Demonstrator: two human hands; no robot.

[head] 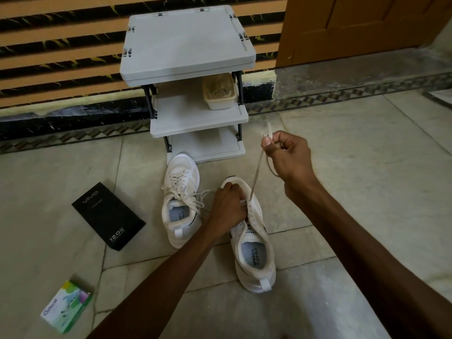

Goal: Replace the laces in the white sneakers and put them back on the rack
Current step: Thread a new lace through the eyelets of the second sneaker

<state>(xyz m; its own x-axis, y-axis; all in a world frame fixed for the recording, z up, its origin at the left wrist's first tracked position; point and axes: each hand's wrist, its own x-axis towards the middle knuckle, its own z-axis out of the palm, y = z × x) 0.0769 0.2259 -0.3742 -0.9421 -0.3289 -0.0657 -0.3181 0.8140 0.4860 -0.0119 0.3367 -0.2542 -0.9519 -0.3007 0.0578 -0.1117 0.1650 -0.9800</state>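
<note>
**Desk:** What have your hands got hold of?

**Me:** My left hand [227, 204] is clamped over the front of the near sneaker [254, 260], fingers curled down around its upper beside the eyelet rows. My right hand [286, 152] is raised above and to the right of it. Its thumb and forefinger pinch a flat cream lace [255, 177], and the other fingers are curled in.

**Desk:** Where does the lace run?

**Me:** It runs taut from an eyelet near the toe, just beside my left knuckles, up to the pinch. Slack loops below my right hand and a short end sticks up past my thumb. The eyelets further back stand bare, and the insole reads "Speed Flexible".

**Desk:** And the other shoe?

**Me:** The laced sneaker [181, 192] sits on the tiled floor [367, 167] just to the left. I cannot tell whether the two shoes touch. Its cream laces lie loose, with the ends trailing toward my left hand. Both shoes point toes-first at the grey three-tier shoe rack [186, 45], which stands against the striped wall [61, 50].

**Desk:** Anything else in frame?

**Me:** A pale plastic tub [220, 94] of coiled pale cords sits on the right side of the rack's middle shelf. A black box marked "120W" [107, 216] lies left of the shoes, with a green-and-white Odonil carton [67, 307] nearer me. A wooden door [354, 25] is at top right.
</note>
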